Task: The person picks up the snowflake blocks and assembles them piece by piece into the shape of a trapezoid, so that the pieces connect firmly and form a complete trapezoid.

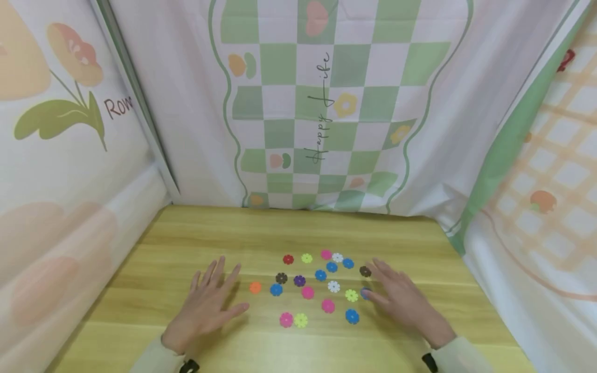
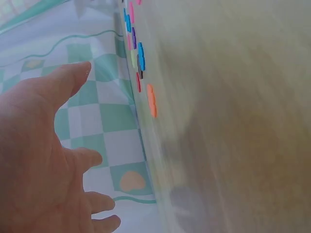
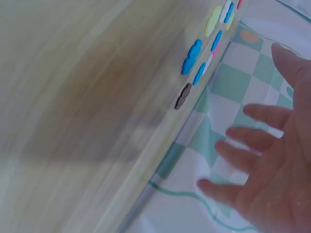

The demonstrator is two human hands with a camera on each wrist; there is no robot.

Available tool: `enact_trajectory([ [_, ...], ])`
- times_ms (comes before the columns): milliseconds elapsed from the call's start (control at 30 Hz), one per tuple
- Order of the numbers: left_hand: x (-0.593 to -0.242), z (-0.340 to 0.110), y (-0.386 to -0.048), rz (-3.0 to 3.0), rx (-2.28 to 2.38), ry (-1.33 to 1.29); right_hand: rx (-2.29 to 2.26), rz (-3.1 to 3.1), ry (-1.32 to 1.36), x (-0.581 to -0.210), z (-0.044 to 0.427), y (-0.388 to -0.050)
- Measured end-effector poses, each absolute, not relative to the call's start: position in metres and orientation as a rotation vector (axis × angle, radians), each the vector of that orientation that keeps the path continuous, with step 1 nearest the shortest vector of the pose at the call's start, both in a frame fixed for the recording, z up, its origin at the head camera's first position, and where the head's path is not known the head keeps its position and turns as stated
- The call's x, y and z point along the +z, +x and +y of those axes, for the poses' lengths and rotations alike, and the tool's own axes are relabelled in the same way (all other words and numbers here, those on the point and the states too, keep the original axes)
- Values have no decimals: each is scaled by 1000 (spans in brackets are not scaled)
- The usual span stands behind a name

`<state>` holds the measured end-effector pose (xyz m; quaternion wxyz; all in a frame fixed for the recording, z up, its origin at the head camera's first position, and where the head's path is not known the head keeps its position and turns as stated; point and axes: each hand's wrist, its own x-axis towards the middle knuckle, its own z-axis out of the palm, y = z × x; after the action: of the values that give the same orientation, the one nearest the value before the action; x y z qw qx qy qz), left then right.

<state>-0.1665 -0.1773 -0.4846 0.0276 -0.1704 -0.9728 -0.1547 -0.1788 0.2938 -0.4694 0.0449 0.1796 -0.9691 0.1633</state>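
Note:
Small flower-shaped plastic discs in several colours lie flat and scattered on the wooden table. My left hand (image 1: pixel 205 305) is spread over the table, left of the group; an orange disc (image 1: pixel 255 287) is nearest to it. My right hand (image 1: pixel 403 298) hovers at the right side with fingers spread. Its thumb partly covers a blue disc (image 1: pixel 366 293) in the head view, and a black disc (image 1: pixel 365 271) lies by its fingertips. Both wrist views show the hands raised above the tabletop, holding nothing. Between them lie a purple disc (image 1: pixel 299 281), a red disc (image 1: pixel 288 259) and others.
The wooden table (image 1: pixel 224 228) meets a hanging cloth with a green checked print (image 1: pixel 317 103) at the back. A flower-printed cloth (image 1: pixel 70 155) hangs on the left, and an orange-checked cloth (image 1: pixel 541 171) on the right.

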Motion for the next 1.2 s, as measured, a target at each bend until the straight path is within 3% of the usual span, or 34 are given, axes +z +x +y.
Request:
enact_trajectory([
  [233, -490, -172, -168, -3011, -469, -590, 522, -2903, 753, -468, 276, -193],
  [600, -494, -132, -179, -2902, -528, -919, 583, -2967, 998, -467, 244, -219],
  [967, -500, -65, -178, -2835, -495, -1269, 696, -2998, 1080, -476, 229, -238],
  [1200, -503, -53, -176, -2844, -465, -1279, 680, -3009, 1057, -481, 229, -242],
])
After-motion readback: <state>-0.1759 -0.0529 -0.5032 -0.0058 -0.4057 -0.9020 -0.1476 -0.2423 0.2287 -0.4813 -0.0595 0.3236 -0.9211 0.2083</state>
